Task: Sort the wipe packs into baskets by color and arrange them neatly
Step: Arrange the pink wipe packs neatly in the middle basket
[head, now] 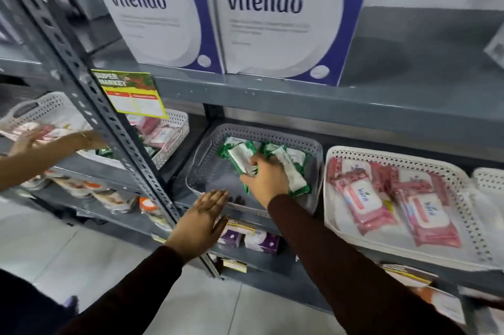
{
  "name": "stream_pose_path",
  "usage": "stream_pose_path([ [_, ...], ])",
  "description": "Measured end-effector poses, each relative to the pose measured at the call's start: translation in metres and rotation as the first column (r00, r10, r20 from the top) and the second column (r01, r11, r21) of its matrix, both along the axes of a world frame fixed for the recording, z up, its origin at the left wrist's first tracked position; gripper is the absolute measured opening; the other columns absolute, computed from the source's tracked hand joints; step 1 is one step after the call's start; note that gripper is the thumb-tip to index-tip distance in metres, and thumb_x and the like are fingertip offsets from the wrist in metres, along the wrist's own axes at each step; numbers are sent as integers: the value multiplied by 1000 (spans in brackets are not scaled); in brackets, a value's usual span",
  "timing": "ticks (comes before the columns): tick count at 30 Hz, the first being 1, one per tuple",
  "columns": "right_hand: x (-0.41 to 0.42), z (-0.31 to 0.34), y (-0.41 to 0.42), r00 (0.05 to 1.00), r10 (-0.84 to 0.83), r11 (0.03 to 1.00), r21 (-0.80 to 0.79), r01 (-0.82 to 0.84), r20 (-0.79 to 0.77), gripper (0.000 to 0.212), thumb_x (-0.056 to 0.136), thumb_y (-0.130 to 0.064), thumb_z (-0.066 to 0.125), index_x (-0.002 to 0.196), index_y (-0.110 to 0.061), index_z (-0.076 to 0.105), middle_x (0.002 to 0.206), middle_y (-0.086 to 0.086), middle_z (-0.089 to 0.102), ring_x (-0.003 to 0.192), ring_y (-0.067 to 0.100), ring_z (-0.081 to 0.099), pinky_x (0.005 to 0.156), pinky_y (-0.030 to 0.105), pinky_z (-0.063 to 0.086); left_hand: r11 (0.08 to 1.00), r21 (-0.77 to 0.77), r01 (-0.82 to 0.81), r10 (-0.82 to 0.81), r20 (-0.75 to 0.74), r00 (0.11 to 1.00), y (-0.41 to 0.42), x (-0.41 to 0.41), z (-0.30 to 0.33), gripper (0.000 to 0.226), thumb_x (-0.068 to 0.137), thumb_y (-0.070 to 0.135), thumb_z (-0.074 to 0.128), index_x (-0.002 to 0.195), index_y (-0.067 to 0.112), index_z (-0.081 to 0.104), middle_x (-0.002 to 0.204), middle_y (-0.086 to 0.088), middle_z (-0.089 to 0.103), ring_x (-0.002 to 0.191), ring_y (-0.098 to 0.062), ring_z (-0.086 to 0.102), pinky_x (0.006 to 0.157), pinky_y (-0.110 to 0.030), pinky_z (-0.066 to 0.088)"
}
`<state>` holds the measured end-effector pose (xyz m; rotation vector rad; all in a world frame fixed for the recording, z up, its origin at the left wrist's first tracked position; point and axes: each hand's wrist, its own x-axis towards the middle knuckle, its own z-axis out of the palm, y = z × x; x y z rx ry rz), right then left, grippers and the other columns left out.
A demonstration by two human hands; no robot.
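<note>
1. right hand [263, 175] is down in the grey basket [313, 149], fingers curled onto a green wipe pack [240, 157], gripping it at its near end.
2. more green wipe packs [293, 168] lie bunched at the right and back of that same basket; its left half shows bare floor.
3. left hand [201, 218] is open and flat, fingers together, holding nothing, palm down at the basket's front lip; i cannot tell whether it touches the rim.
4. just to the right, a white basket [338, 214] carries pink wipe packs [362, 198], lying overlapped and at slightly different angles.
5. to the left, past the slotted steel upright [109, 116] that cuts across the view, another white basket [178, 122] holds a mix of pink and green packs, partly hidden by the post and a yellow price tag [133, 94].
6. another person's hand [27, 141] reaches in at far left, over a white basket [41, 108] there; it is blurred and its grip is unclear.
7. on the shelf above stand two blue and white vitendo boxes [272, 15].
8. below, purple and white cartons [261, 242] sit on the lower shelf, directly under the left hand.
</note>
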<state>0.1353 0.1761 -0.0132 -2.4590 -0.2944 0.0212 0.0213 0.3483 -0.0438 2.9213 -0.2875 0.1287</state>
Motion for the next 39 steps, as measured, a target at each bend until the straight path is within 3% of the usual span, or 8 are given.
stream_pose_path([
  [6,14,-8,31,990,38,958,-277,-75,-137,40,98,-36,49,128,-12,58,132,24,49,120,44,49,97,45,45,999,52,2,-6,83,997,3,6,-1,56,94,45,36,128,7,61,127,-12,64,118,-30,58,110,-39,35],
  [9,-2,10,-1,991,10,995,-99,-23,-133,39,97,-39,49,123,-13,63,125,20,59,112,41,57,95,44,50,1000,-16,-24,25,99,995,-11,15,11,45,94,42,38,92,14,72,89,-8,73,86,-31,65,79,-37,50],
  [13,-32,13,-101,955,-279,947,192,257,98,23,91,-18,56,107,-15,72,103,12,71,86,30,67,79,37,56,995,-95,5,6,115,993,-71,34,34,45,94,39,41,60,13,57,54,-8,60,53,-31,59,47,-31,39],
  [18,-44,-9,-239,797,-601,799,69,597,61,31,88,-28,60,114,-14,68,114,16,68,105,36,61,90,43,52,928,-206,311,-299,87,950,-183,70,37,12,87,20,62,98,15,66,96,-7,68,90,-30,64,73,-36,54],
  [22,-39,-11,-302,764,-643,759,-169,629,-42,63,83,-52,63,130,-12,53,130,17,58,117,38,55,95,45,49,834,112,541,-546,22,837,-259,110,31,68,80,-3,60,142,21,45,155,-3,37,142,-28,30,114,-46,28],
  [26,-30,-19,-324,834,-538,828,-258,497,-119,62,75,-49,71,126,-16,56,124,13,63,113,33,58,95,43,50,772,313,553,-555,-93,827,-294,125,35,62,93,-5,42,147,25,38,158,5,30,146,-26,21,116,-43,19],
  [33,-35,-13,-350,924,-308,938,-233,256,-225,72,66,-14,81,125,-42,54,132,-1,64,115,23,64,94,41,54,808,186,559,-523,-210,826,-287,119,21,61,77,12,74,133,20,55,130,-8,63,117,-28,56,96,-40,48],
  [39,-42,-5,-364,942,-232,956,-237,175,-243,64,76,8,65,127,-29,59,137,-2,60,116,24,60,97,37,50,816,243,525,-498,-167,851,-288,113,23,54,82,13,65,134,25,54,126,-2,65,113,-25,60,91,-37,51],
])
